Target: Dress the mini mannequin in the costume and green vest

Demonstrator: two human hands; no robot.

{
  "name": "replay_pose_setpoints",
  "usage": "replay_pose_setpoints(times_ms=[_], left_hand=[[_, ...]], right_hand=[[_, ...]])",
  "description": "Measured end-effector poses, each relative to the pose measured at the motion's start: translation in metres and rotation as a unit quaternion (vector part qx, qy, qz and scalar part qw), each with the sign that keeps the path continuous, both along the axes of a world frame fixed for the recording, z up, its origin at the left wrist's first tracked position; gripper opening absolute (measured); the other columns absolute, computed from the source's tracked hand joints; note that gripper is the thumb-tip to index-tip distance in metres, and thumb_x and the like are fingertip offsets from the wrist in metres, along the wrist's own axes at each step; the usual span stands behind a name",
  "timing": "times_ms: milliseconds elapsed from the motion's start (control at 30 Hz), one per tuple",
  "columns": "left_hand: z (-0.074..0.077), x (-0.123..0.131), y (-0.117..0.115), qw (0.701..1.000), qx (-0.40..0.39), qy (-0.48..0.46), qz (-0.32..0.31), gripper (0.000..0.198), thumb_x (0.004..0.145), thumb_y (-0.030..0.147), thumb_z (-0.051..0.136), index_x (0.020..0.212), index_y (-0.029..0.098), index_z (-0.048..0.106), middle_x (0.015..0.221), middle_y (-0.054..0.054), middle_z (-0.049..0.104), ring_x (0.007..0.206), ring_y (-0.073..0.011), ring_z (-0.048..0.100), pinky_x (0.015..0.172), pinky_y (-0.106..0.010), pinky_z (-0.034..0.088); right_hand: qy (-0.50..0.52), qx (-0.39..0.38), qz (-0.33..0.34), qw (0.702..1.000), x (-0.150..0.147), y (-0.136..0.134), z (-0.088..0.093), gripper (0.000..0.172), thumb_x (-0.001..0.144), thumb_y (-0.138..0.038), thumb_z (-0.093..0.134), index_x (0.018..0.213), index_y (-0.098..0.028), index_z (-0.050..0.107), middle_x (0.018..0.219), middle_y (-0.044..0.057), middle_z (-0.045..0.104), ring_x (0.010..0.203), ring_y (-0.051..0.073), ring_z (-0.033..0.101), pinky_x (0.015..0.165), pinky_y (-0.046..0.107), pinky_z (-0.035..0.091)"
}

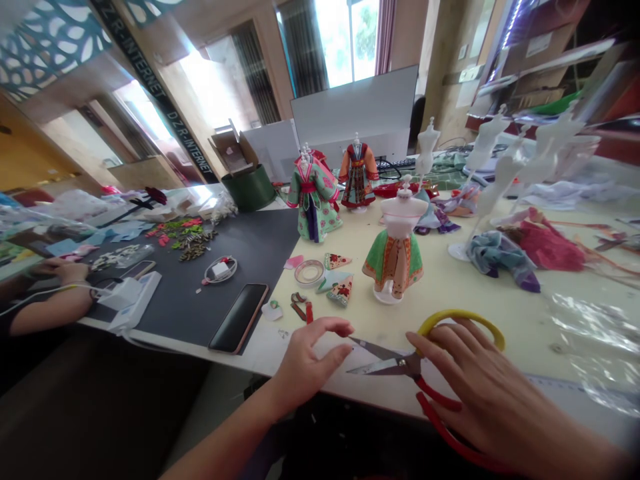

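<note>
My right hand (465, 360) grips a pair of scissors (407, 363) with one yellow loop and one red loop; the blades are spread and point left. Close to the blade tips is my left hand (313, 357), its thumb and forefinger curved and apart, with nothing visible between them. Behind the scissors stands a small white dress form (404, 207) wearing a green and orange skirt (393, 263). A roll of tape (309, 273) and several patterned fabric pieces (342, 291) lie beyond my left hand, beside a brown and red strip (300, 307).
Small dressed mannequins (314, 193) stand further back. Bare white forms (505, 170) and crumpled cloth (550, 243) are on the right, near clear plastic (595, 340). A phone (239, 318) and a power strip (137, 300) lie left, near another person's arm (60, 300).
</note>
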State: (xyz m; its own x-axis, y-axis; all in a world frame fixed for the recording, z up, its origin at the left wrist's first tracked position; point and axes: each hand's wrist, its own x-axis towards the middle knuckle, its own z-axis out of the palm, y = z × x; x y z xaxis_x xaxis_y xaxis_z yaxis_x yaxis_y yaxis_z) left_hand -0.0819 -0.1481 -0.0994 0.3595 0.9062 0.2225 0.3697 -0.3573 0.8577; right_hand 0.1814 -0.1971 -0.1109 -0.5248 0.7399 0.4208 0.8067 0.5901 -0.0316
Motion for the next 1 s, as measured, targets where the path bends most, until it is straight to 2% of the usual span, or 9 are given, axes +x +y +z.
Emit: replay_pose_setpoints(times_ms=[100, 200, 333, 433, 533, 633, 733, 867, 1000], left_hand=[[-0.007, 0.006, -0.002, 0.966, -0.127, -0.211, 0.074, 0.032, 0.087, 0.039, 0.051, 0.107, 0.014, 0.057, 0.099, -0.010, 0.068, 0.094, -0.0210, 0.064, 0.088, -0.038, 0.048], [-0.016, 0.026, -0.014, 0.915, -0.218, -0.334, 0.060, 0.039, 0.089, 0.044, 0.047, 0.111, 0.014, 0.056, 0.108, -0.013, 0.066, 0.101, -0.0231, 0.062, 0.093, -0.041, 0.045], [-0.014, 0.063, -0.037, 0.895, -0.282, -0.343, -0.036, 0.038, 0.082, 0.041, 0.061, 0.105, 0.012, 0.062, 0.107, -0.013, 0.067, 0.101, -0.0246, 0.061, 0.095, -0.039, 0.043], [-0.007, 0.081, -0.043, 0.865, -0.333, -0.373, 0.039, 0.036, 0.081, 0.037, 0.063, 0.106, 0.012, 0.060, 0.093, -0.010, 0.070, 0.087, -0.0202, 0.065, 0.085, -0.034, 0.048], [-0.007, 0.082, -0.040, 0.856, -0.358, -0.362, 0.085, 0.034, 0.083, 0.037, 0.060, 0.104, 0.010, 0.059, 0.083, -0.010, 0.070, 0.067, -0.0154, 0.065, 0.063, -0.026, 0.050], [-0.013, 0.072, -0.034, 0.868, -0.371, -0.325, 0.057, 0.034, 0.083, 0.037, 0.058, 0.103, 0.009, 0.058, 0.088, -0.010, 0.069, 0.054, -0.0100, 0.060, 0.049, -0.020, 0.043], [-0.018, 0.061, -0.030, 0.875, -0.397, -0.276, 0.014, 0.034, 0.083, 0.037, 0.057, 0.101, 0.008, 0.057, 0.089, -0.010, 0.068, 0.051, -0.0075, 0.058, 0.046, -0.018, 0.041], [-0.019, 0.056, -0.030, 0.882, -0.409, -0.234, -0.032, 0.031, 0.084, 0.036, 0.055, 0.098, 0.008, 0.057, 0.085, -0.008, 0.066, 0.050, -0.0077, 0.059, 0.044, -0.017, 0.040], [-0.015, 0.059, -0.033, 0.887, -0.400, -0.226, -0.048, 0.027, 0.083, 0.034, 0.055, 0.085, 0.007, 0.060, 0.067, -0.004, 0.063, 0.047, -0.0081, 0.057, 0.042, -0.016, 0.039]], right_hand=[[0.043, 0.017, -0.070, 0.996, 0.000, -0.006, -0.009, 0.053, 0.080, -0.033, 0.055, 0.128, -0.014, 0.044, 0.110, 0.016, 0.055, 0.100, 0.031, 0.054, 0.077, 0.042, 0.049], [0.089, 0.018, -0.125, 0.988, -0.009, -0.012, -0.015, 0.059, 0.081, -0.036, 0.053, 0.132, -0.012, 0.037, 0.114, 0.019, 0.053, 0.100, 0.031, 0.055, 0.072, 0.040, 0.053], [0.104, 0.042, -0.150, 0.982, -0.029, -0.020, -0.017, 0.056, 0.084, -0.033, 0.047, 0.133, -0.009, 0.035, 0.113, 0.021, 0.054, 0.098, 0.031, 0.058, 0.068, 0.040, 0.056], [0.095, 0.052, -0.141, 0.984, -0.042, -0.024, -0.017, 0.055, 0.087, -0.032, 0.042, 0.135, -0.007, 0.033, 0.110, 0.022, 0.058, 0.095, 0.030, 0.061, 0.066, 0.039, 0.057], [0.083, 0.046, -0.110, 0.989, -0.043, -0.030, -0.014, 0.053, 0.088, -0.033, 0.041, 0.134, -0.007, 0.036, 0.107, 0.021, 0.063, 0.092, 0.029, 0.065, 0.065, 0.036, 0.058], [0.096, 0.012, -0.048, 0.994, -0.032, -0.036, -0.009, 0.042, 0.090, -0.031, 0.042, 0.127, -0.013, 0.045, 0.098, 0.013, 0.070, 0.081, 0.024, 0.069, 0.060, 0.029, 0.058], [0.171, -0.028, -0.056, 0.983, -0.023, -0.037, -0.004, 0.025, 0.090, -0.027, 0.045, 0.112, -0.021, 0.055, 0.086, 0.006, 0.071, 0.068, 0.018, 0.069, 0.055, 0.024, 0.055], [0.357, -0.118, -0.101, 0.921, -0.033, -0.021, -0.001, 0.018, 0.088, -0.027, 0.048, 0.100, -0.022, 0.061, 0.088, 0.005, 0.066, 0.072, 0.017, 0.065, 0.064, 0.026, 0.054], [0.525, -0.288, -0.085, 0.796, -0.054, 0.001, -0.005, 0.016, 0.084, -0.030, 0.052, 0.089, -0.020, 0.063, 0.086, 0.004, 0.064, 0.074, 0.016, 0.062, 0.065, 0.026, 0.051]])
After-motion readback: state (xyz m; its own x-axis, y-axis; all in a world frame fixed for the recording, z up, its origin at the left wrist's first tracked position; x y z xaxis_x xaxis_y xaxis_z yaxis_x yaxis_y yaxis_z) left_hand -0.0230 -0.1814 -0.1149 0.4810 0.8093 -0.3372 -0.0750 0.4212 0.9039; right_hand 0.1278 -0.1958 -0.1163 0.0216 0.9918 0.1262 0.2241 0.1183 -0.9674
